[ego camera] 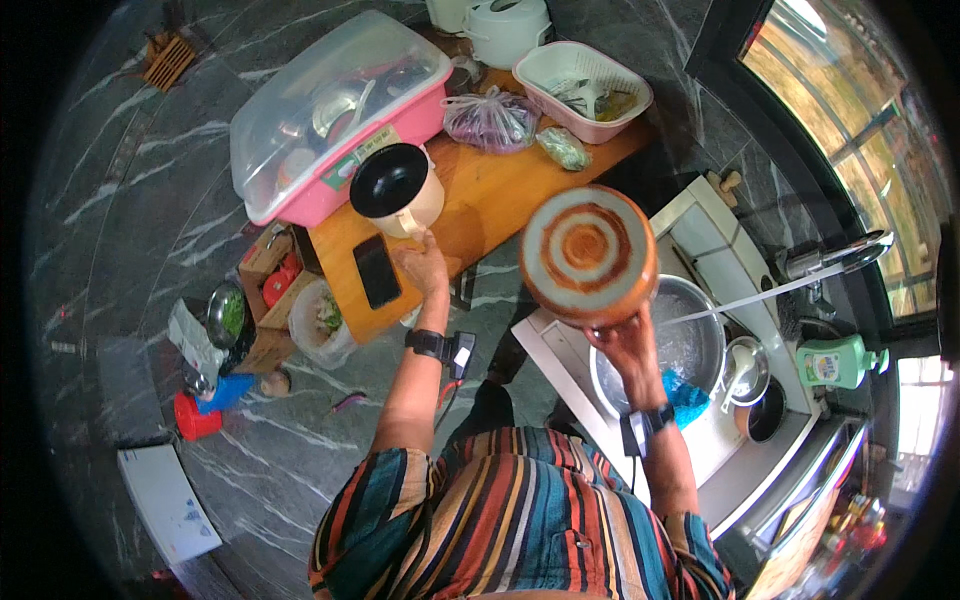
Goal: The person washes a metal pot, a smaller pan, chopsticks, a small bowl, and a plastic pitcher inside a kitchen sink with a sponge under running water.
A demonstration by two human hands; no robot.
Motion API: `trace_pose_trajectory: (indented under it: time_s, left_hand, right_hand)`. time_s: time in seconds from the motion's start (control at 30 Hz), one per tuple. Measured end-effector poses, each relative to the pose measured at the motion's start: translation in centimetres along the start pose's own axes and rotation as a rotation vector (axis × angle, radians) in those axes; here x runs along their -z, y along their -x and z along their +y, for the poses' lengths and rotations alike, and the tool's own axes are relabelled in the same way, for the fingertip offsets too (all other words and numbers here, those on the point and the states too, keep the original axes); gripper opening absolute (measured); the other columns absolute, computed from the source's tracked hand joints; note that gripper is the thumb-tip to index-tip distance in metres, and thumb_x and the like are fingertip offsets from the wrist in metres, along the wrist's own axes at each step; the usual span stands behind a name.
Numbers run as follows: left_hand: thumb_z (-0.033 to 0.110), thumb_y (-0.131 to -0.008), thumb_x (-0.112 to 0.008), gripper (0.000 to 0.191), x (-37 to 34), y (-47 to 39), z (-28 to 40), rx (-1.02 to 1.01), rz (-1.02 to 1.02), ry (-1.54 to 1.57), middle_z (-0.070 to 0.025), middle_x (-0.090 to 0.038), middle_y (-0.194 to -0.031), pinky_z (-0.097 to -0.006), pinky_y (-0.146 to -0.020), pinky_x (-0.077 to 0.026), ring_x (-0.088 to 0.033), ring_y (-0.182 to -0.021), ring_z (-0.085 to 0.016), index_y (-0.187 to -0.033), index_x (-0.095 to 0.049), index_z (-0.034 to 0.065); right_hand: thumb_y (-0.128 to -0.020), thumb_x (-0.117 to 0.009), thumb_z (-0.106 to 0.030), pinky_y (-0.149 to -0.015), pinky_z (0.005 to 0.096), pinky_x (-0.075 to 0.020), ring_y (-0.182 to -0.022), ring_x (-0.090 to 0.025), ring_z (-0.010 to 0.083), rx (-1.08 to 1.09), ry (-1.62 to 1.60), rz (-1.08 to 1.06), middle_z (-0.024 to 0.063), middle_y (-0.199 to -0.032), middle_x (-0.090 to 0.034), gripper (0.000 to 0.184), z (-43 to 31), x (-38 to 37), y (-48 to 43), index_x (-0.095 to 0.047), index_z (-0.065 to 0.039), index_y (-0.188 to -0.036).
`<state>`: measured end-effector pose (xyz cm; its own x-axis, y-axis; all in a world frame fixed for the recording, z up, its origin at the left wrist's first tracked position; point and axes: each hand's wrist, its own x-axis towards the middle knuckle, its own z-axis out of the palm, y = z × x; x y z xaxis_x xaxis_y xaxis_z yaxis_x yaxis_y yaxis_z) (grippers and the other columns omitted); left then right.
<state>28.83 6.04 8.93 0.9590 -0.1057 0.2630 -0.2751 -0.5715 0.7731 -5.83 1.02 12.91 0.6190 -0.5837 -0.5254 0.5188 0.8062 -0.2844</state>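
My left hand grips the handle of a cream pot with a black inside, at the edge of the pink dish box. Just below the pot a black smartphone lies on the wooden table. My right hand holds up a round orange-brown vessel, its ringed pale base facing the camera. Beneath and right of that hand, a large metal basin sits at the sink with water in it and a blue cloth at its rim. A white strip or stream runs from the faucet to the basin.
A pink storage box with clear lid, a bagged purple item and a pink-white drain basket stand on the table. Green soap bottle, small metal bowl and another pot are by the sink. Floor left holds a cardboard box.
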Motion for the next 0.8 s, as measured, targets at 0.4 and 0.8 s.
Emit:
trace_pose_trajectory:
  time_s: [0.4, 0.8]
  left_hand:
    - [0.007, -0.079, -0.065, 0.017, -1.2, -7.6, -5.2, 0.228, -0.492, 0.868, -0.0062, -0.063, -0.084, -0.0288, -0.069, -0.049, -0.060, -0.073, -0.016, -0.093, -0.060, -0.0009]
    - [0.007, -0.076, -0.058, 0.016, 17.8, -10.9, -0.7, -0.144, -0.563, 0.924, -0.0047, -0.054, -0.063, -0.0218, -0.045, -0.037, -0.046, -0.048, -0.009, -0.087, -0.058, -0.0043]
  right_hand:
    - [-0.089, -0.033, -0.060, -0.070, 0.0415, -0.0493, -0.053, -0.039, 0.0128, -0.023, -0.123, 0.086, 0.0065, -0.108, -0.049, 0.058, 9.5, -9.3, -18.6, -0.040, -0.013, -0.123]
    - [-0.093, -0.035, -0.042, -0.092, 0.0532, -0.0383, -0.101, -0.050, 0.0357, 0.019, -0.072, 0.185, 0.0185, -0.139, -0.025, 0.057, 15.0, -12.3, -24.9, -0.015, -0.012, -0.138]
